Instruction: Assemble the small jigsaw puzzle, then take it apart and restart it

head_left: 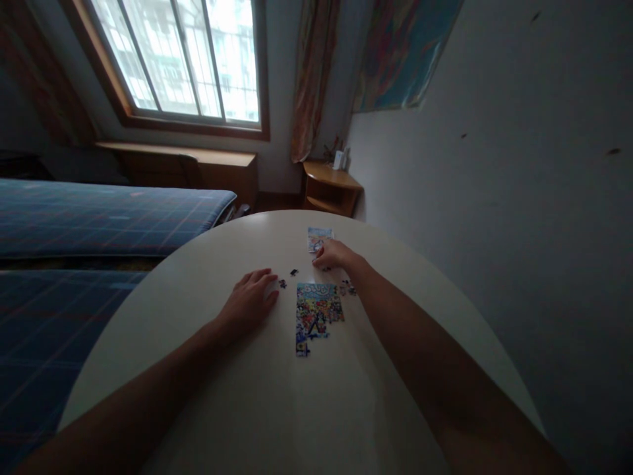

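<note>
A partly assembled jigsaw puzzle (pixel 316 305) lies flat on the white round table (pixel 237 396), its lower right edge stepped and uneven. Left of it, my left hand (pixel 253 295) rests on the tabletop with fingers spread, close to a loose puzzle piece (pixel 283 284). Another dark loose piece (pixel 294 272) sits a little farther back. Beyond the puzzle, my right hand (pixel 332 254) has its fingers pinched near the tabletop, at the lower edge of a small picture card (pixel 319 236). What the fingertips hold is too small to make out. Several loose pieces (pixel 348 288) lie by my right forearm.
A bed with a blue plaid cover (pixel 109 218) stands left of the table. Behind are a low wooden desk (pixel 222 158) under the window and a corner shelf (pixel 331 175). A white wall (pixel 494 198) runs along the right side.
</note>
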`<action>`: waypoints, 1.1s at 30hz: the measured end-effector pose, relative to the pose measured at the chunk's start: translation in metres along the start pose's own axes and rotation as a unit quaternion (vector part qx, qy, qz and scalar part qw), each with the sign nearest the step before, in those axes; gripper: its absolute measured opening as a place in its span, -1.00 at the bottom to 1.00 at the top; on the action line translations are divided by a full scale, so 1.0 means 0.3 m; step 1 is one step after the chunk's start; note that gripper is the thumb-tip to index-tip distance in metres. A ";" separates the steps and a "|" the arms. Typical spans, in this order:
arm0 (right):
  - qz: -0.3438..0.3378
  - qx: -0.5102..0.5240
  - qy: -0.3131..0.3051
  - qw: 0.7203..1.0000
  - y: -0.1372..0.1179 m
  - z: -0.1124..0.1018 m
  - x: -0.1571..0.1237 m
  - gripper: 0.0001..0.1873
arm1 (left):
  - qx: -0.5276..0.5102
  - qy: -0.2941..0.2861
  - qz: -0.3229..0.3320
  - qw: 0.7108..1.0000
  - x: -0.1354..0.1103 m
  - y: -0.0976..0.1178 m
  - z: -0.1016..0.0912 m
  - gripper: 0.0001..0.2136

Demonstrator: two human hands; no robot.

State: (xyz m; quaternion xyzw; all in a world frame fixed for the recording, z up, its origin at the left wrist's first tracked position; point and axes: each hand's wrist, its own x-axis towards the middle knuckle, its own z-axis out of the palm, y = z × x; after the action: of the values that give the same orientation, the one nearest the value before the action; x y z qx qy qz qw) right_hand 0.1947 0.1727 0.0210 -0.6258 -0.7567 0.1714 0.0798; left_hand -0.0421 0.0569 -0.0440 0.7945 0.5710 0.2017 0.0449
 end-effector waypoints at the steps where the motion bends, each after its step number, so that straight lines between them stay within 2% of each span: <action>1: 0.001 -0.002 -0.006 1.000 -0.001 -0.001 -0.003 -0.81 | 0.001 -0.001 -0.002 1.000 0.000 0.003 -0.002 -0.62; 4: -0.003 -0.005 -0.014 1.000 -0.005 0.000 -0.017 -0.86 | 0.003 -0.006 -0.004 1.000 -0.002 0.009 -0.005 -0.61; 9: -0.026 0.025 0.010 0.999 -0.019 0.008 -0.045 -0.71 | 0.002 -0.002 0.003 1.000 -0.003 0.003 -0.004 -0.62; 12: -0.041 0.056 0.019 0.997 -0.032 0.007 -0.084 -0.71 | -0.009 0.007 0.009 1.000 -0.004 0.007 -0.009 -0.63; 14: -0.054 0.077 0.028 0.995 -0.039 0.007 -0.138 -0.78 | -0.025 0.016 0.031 0.999 -0.007 0.025 -0.019 -0.63; 16: -0.071 0.095 0.041 0.992 -0.041 0.011 -0.218 -0.82 | -0.052 0.018 0.091 0.994 -0.013 0.054 -0.029 -0.63; 19: -0.101 0.139 0.040 0.984 -0.029 0.025 -0.368 -0.82 | -0.096 -0.017 0.216 0.971 -0.030 0.105 -0.042 -0.61; 22: -0.110 0.192 0.026 0.975 -0.009 0.046 -0.506 -0.88 | -0.117 -0.065 0.283 0.950 -0.048 0.143 -0.050 -0.57; 25: -0.104 0.242 0.008 0.965 0.001 0.071 -0.596 -0.89 | -0.135 -0.103 0.308 0.936 -0.057 0.166 -0.065 -0.50; 28: -0.103 0.266 0.004 0.958 -0.005 0.095 -0.641 -0.82 | -0.149 -0.125 0.318 0.928 -0.058 0.180 -0.086 -0.52; 33: -0.103 0.186 0.005 0.977 -0.019 0.120 -0.669 -0.91 | -0.153 -0.138 0.312 0.927 -0.062 0.189 -0.100 -0.59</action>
State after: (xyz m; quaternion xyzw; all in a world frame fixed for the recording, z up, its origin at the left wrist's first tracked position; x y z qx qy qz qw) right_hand 0.2184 -0.0296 0.0084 -0.5195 -0.7718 0.2965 0.2158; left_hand -0.0079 0.0154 -0.0045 0.9361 0.2445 0.1789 0.1788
